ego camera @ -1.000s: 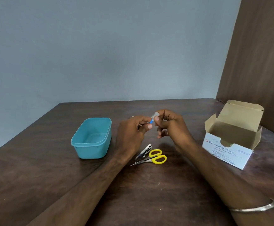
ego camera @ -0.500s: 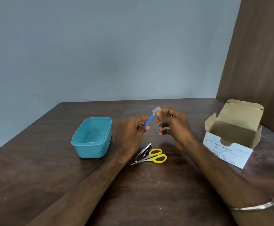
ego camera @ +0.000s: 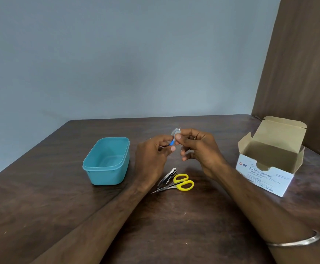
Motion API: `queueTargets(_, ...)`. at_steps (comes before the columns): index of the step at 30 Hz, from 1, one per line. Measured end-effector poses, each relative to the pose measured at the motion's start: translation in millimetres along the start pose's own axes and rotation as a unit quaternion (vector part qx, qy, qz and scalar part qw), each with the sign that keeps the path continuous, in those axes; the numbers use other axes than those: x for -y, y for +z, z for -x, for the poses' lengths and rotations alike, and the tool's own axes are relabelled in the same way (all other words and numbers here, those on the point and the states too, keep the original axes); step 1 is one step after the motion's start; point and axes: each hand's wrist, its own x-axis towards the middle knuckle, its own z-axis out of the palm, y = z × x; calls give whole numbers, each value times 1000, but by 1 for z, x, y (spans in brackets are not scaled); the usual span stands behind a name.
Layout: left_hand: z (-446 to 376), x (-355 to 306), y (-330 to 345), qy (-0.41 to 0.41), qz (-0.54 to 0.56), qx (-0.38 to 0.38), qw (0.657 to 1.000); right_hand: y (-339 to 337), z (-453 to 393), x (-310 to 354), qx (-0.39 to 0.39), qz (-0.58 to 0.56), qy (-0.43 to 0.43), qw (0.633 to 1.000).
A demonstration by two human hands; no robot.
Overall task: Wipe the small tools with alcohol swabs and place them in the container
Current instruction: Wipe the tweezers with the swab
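Dark table (ego camera: 41, 197): one teal container (ego camera: 105, 161), one scissors (ego camera: 176, 184), one clipper (ego camera: 167, 177); left hand (ego camera: 153, 155) fingers pinching blue tool (ego camera: 172, 143), right hand (ego camera: 199, 147) swab (ego camera: 174, 132).

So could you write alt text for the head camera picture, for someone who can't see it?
Two hands over a dark wooden table: the left hand holds a small blue-handled tool while the right hand pinches a swab around its tip. Below them lie yellow scissors and a nail clipper, with a teal container at left and an open swab box at right.

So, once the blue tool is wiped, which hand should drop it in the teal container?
Probably left: the left hand already grips the blue tool and is beside the teal container; the right hand pinches the swab.
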Motion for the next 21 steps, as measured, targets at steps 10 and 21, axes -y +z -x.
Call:
queueTargets(10, 3, -3, 1, -25, 0, 15, 1000, -1, -1, 2, -34, -19, -24, 999)
queueTargets(21, 9, -8, -4, -11, -28, 12, 999, 5, 3, 2, 29, 5, -36, 999)
